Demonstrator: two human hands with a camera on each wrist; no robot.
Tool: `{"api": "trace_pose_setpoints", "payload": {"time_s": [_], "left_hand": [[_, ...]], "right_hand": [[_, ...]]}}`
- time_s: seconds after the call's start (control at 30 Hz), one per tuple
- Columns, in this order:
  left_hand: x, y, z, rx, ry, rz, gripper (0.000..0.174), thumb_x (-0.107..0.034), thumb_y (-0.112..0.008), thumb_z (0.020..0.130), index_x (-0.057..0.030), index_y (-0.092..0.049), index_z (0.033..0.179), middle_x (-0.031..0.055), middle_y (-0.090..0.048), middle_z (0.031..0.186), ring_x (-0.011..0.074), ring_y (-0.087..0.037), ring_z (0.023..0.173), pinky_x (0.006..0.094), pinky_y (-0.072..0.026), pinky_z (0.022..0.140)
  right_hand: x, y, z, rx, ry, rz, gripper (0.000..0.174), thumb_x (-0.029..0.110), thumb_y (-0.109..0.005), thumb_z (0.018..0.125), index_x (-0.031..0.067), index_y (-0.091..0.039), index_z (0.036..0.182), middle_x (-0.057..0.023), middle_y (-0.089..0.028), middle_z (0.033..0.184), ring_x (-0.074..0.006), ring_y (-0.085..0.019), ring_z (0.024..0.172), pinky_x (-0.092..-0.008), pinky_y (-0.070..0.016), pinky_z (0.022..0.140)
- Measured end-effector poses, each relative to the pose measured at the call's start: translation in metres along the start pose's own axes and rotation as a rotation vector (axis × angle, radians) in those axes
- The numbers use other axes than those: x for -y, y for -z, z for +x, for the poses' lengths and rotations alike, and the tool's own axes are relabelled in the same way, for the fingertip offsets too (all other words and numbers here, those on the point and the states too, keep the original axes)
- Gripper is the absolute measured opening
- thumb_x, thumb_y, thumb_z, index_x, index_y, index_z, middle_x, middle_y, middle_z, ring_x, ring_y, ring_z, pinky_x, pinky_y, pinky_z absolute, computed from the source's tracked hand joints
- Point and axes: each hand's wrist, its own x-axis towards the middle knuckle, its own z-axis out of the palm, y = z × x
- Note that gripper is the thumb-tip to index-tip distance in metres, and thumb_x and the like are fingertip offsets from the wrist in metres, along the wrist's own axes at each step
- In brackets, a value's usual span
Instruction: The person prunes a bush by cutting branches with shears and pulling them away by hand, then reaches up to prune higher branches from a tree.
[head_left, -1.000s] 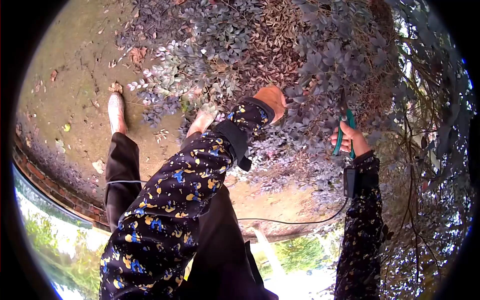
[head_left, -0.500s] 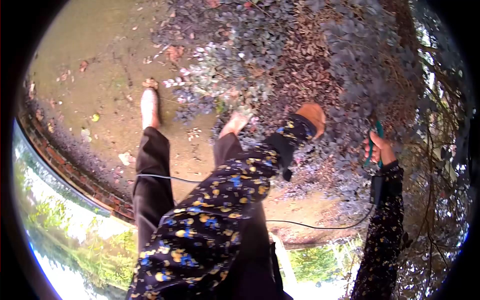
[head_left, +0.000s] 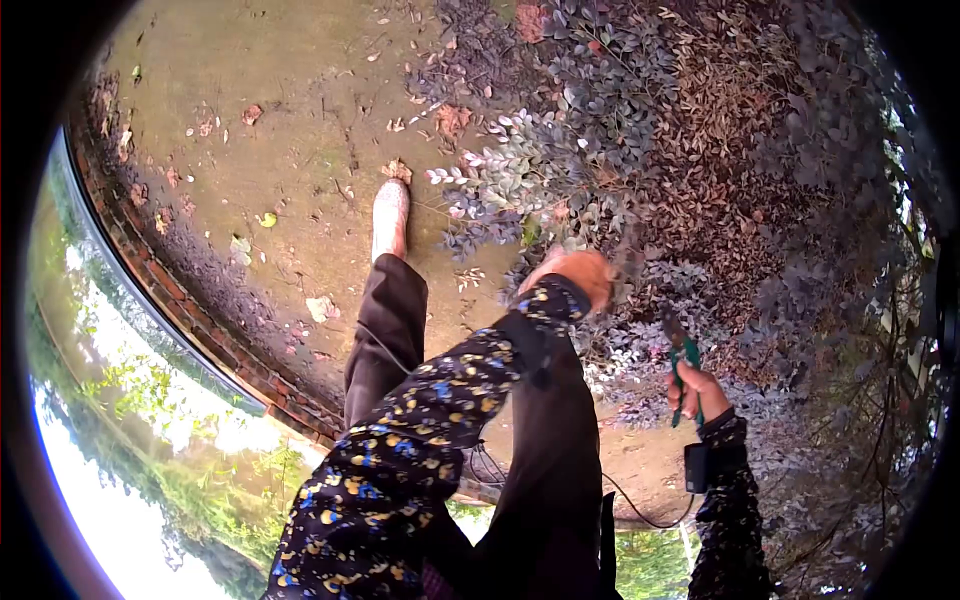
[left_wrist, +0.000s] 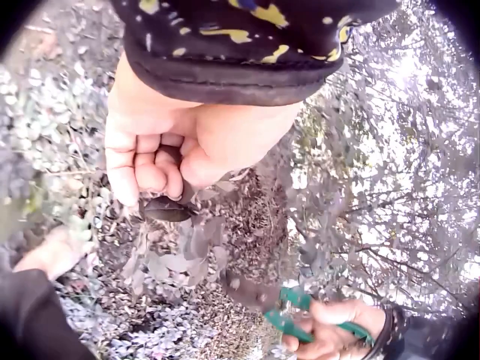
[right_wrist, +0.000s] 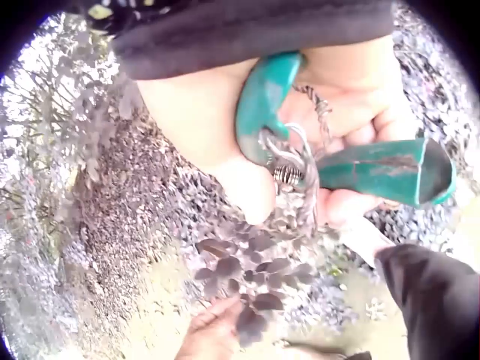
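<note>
My left hand (head_left: pixel 585 275), blurred in the head view, is over the right foot beside the shrub. In the left wrist view its fingers curl in against the thumb and grip a dark-leaved sprig (left_wrist: pixel 166 209), whose leaves hang below the fist. Its stem is mostly hidden in the fist. My right hand (head_left: pixel 700 392) holds pruning shears (head_left: pixel 684 350) over the shrub's near edge, blades pointing away from my body. In the right wrist view, the shears' green handles (right_wrist: pixel 375 171) lie spread across the palm, with a coiled spring between them.
Purple-leaved shrubs (head_left: pixel 600 130) and brown leaf litter (head_left: pixel 730 110) spread across the middle and right. Bare ground (head_left: pixel 310 80) with scattered leaves lies at the left, bounded by a brick edge (head_left: pixel 170 290). A cable (head_left: pixel 640 510) loops from the right wrist toward the legs.
The head view has swung left. My left hand has moved from over the shrub back to the right foot. My right hand has drawn the shears nearer my body, out of the denser foliage.
</note>
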Motion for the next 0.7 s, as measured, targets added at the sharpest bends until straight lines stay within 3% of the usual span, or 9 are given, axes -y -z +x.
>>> {"api": "trace_pose_setpoints", "payload": {"time_s": [0.03, 0.17, 0.2, 0.27, 0.33, 0.37, 0.5, 0.57, 0.7], "left_hand": [[-0.003, 0.038, -0.015, 0.108, 0.127, -0.049, 0.019, -0.010, -0.051, 0.074, -0.0069, -0.065, 0.087, 0.0158, -0.062, 0.084, 0.0274, -0.060, 0.077, 0.0342, -0.0481, 0.071], [0.082, 0.069, -0.046, -0.197, -0.013, -0.196, 0.011, -0.007, -0.054, 0.074, -0.0045, -0.064, 0.078, 0.0055, -0.058, 0.064, 0.0169, -0.054, 0.061, 0.0306, -0.0426, 0.059], [0.108, 0.075, -0.045, -0.319, 0.070, -0.420, 0.012, -0.004, -0.058, 0.070, -0.0068, -0.064, 0.080, 0.0109, -0.062, 0.073, 0.0226, -0.060, 0.070, 0.0310, -0.0457, 0.064], [0.099, 0.124, -0.055, -0.307, 0.084, -0.739, 0.023, 0.005, -0.052, 0.070, -0.0044, -0.063, 0.088, -0.0008, -0.057, 0.069, 0.0098, -0.048, 0.058, 0.0245, -0.0404, 0.056], [0.099, 0.157, -0.055, -0.301, 0.247, -0.610, 0.036, 0.012, -0.043, 0.072, -0.0028, -0.061, 0.100, -0.0022, -0.052, 0.074, 0.0070, -0.045, 0.061, 0.0198, -0.0385, 0.057], [0.104, 0.165, -0.052, -0.310, 0.129, -0.452, 0.042, 0.010, -0.042, 0.073, -0.0027, -0.055, 0.111, 0.0000, -0.051, 0.077, 0.0084, -0.046, 0.062, 0.0194, -0.0397, 0.058], [0.098, 0.153, -0.050, -0.371, 0.104, -0.415, 0.041, 0.010, -0.041, 0.074, 0.0005, -0.050, 0.113, 0.0019, -0.051, 0.077, 0.0100, -0.048, 0.064, 0.0213, -0.0416, 0.058], [0.088, 0.142, -0.051, -0.194, 0.219, -0.729, 0.034, 0.010, -0.042, 0.074, 0.0023, -0.052, 0.107, 0.0006, -0.049, 0.073, 0.0081, -0.046, 0.061, 0.0202, -0.0395, 0.055], [0.072, 0.098, -0.053, -0.067, 0.221, -0.792, 0.032, 0.005, -0.039, 0.075, 0.0019, -0.052, 0.104, 0.0030, -0.051, 0.081, 0.0114, -0.046, 0.064, 0.0225, -0.0401, 0.056]], "right_hand": [[-0.013, -0.020, 0.004, 0.027, -0.049, 0.044, 0.037, 0.042, -0.054, 0.081, 0.0054, -0.055, 0.079, -0.0022, -0.053, 0.062, -0.0143, -0.053, 0.050, -0.0222, -0.0377, 0.041], [-0.051, -0.084, -0.004, 0.133, -0.101, 0.215, 0.034, 0.038, -0.053, 0.083, 0.0040, -0.054, 0.082, -0.0050, -0.054, 0.066, -0.0156, -0.055, 0.058, -0.0274, -0.0453, 0.053], [-0.043, -0.100, -0.016, 0.114, -0.105, 0.143, 0.034, 0.037, -0.053, 0.084, 0.0031, -0.053, 0.083, -0.0053, -0.054, 0.067, -0.0158, -0.055, 0.059, -0.0272, -0.0447, 0.055], [-0.066, -0.110, -0.018, 0.190, -0.084, 0.285, 0.035, 0.037, -0.052, 0.084, 0.0019, -0.054, 0.087, -0.0055, -0.055, 0.069, -0.0161, -0.057, 0.062, -0.0262, -0.0443, 0.058], [-0.071, -0.114, -0.027, 0.178, -0.070, 0.306, 0.032, 0.032, -0.051, 0.086, 0.0009, -0.055, 0.091, -0.0064, -0.056, 0.072, -0.0172, -0.057, 0.066, -0.0286, -0.0458, 0.063], [-0.073, -0.111, -0.029, 0.162, -0.074, 0.309, 0.032, 0.032, -0.051, 0.086, 0.0009, -0.055, 0.091, -0.0064, -0.056, 0.072, -0.0172, -0.057, 0.066, -0.0286, -0.0458, 0.063], [-0.082, -0.093, -0.039, 0.015, -0.027, 0.270, 0.031, 0.033, -0.052, 0.084, 0.0023, -0.055, 0.090, -0.0063, -0.058, 0.075, -0.0167, -0.058, 0.068, -0.0289, -0.0470, 0.066], [-0.085, -0.081, -0.046, -0.116, -0.024, 0.205, 0.029, 0.031, -0.052, 0.084, 0.0024, -0.056, 0.087, -0.0068, -0.059, 0.074, -0.0171, -0.059, 0.068, -0.0296, -0.0470, 0.065], [-0.099, -0.051, -0.071, -0.448, 0.160, 0.330, 0.027, 0.027, -0.057, 0.081, 0.0004, -0.056, 0.087, -0.0079, -0.059, 0.072, -0.0166, -0.058, 0.063, -0.0274, -0.0467, 0.062]]}}
